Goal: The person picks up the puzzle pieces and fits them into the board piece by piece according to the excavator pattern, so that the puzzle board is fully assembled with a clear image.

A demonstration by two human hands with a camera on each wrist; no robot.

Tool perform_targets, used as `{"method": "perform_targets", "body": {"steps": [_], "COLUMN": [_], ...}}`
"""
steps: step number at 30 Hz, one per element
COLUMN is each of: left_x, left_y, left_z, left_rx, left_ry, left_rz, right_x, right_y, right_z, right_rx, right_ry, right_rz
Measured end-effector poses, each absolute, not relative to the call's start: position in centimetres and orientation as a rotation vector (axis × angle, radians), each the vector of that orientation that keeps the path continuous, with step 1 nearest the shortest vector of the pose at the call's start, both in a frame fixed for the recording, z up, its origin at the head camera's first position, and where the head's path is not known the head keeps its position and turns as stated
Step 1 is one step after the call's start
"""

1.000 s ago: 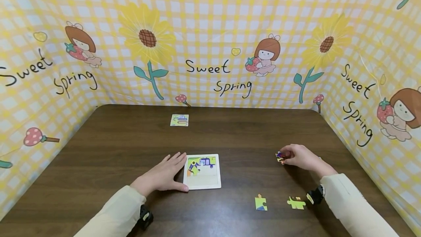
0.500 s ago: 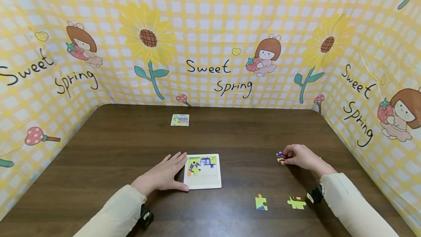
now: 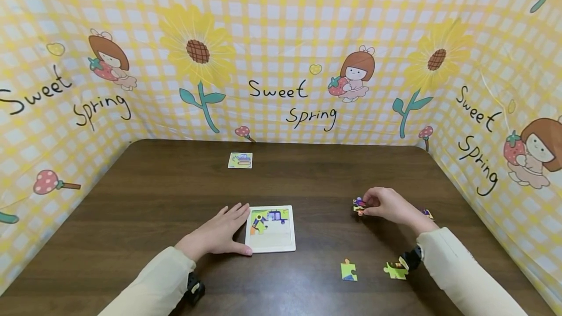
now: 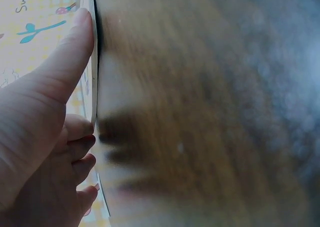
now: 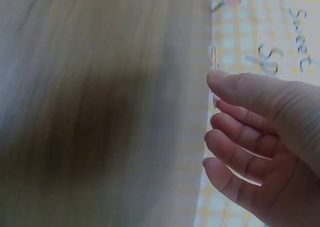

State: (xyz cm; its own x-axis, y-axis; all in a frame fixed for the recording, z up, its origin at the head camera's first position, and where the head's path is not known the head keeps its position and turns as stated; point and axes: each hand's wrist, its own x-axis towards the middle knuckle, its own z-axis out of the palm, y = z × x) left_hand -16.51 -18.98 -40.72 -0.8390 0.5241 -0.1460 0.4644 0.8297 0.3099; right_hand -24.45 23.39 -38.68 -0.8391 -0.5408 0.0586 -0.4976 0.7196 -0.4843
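Observation:
My right hand (image 3: 388, 206) pinches a puzzle piece (image 3: 358, 206) with purple, yellow and orange on it, between thumb and fingers. In the right wrist view that piece (image 5: 214, 56) shows nearly edge-on past the thumb tip. My left hand (image 3: 219, 230) lies with spread, straight fingers against the left side of a white puzzle tray (image 3: 271, 244). The thumb touches the tray's lower left corner. Joined pieces of a blue and yellow-green vehicle picture fill the tray's upper and left part. In the left wrist view, the thumb (image 4: 70, 52) lies along the tray's edge.
A green puzzle piece (image 3: 349, 271) lies right of the tray. Another green piece (image 3: 394, 272) is partly under my right wrist, and a purple one (image 3: 428, 214) shows beyond the forearm. At the back lies a picture card (image 3: 240, 160). Patterned cloth (image 3: 281, 62) walls the table (image 3: 175, 179).
My right hand has moved left with the pinched puzzle piece, and a purple piece now shows behind the wrist. The left hand and tray have stayed in place.

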Motion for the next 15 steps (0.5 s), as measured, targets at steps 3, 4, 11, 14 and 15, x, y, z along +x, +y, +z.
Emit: {"method": "perform_targets", "body": {"steps": [3,4,11,14,15], "left_x": [-16.5,-16.5,-16.5,-16.4,-16.4], "left_y": [-19.0,-19.0,-18.9,-18.9,-18.9], "left_z": [-40.9,-40.9,-40.9,-40.8,-40.8], "left_rx": [0.764,0.764,0.764,0.751,0.749], "left_ry": [2.79,2.791,2.796,2.793,2.792], "left_rz": [0.389,0.386,0.375,0.37,0.372], "right_x": [-24.2,-24.2,-23.5,-23.1,-23.0], "right_y": [21.9,21.4,17.4,15.4,14.7], "right_z": [-38.3,-38.2,-37.5,-37.1,-37.0], "right_rx": [-0.908,-0.929,-1.053,-1.072,-1.071], "right_ry": [2.816,2.814,2.789,2.784,2.784], "right_rz": [-0.77,-0.769,-0.754,-0.739,-0.731]}}
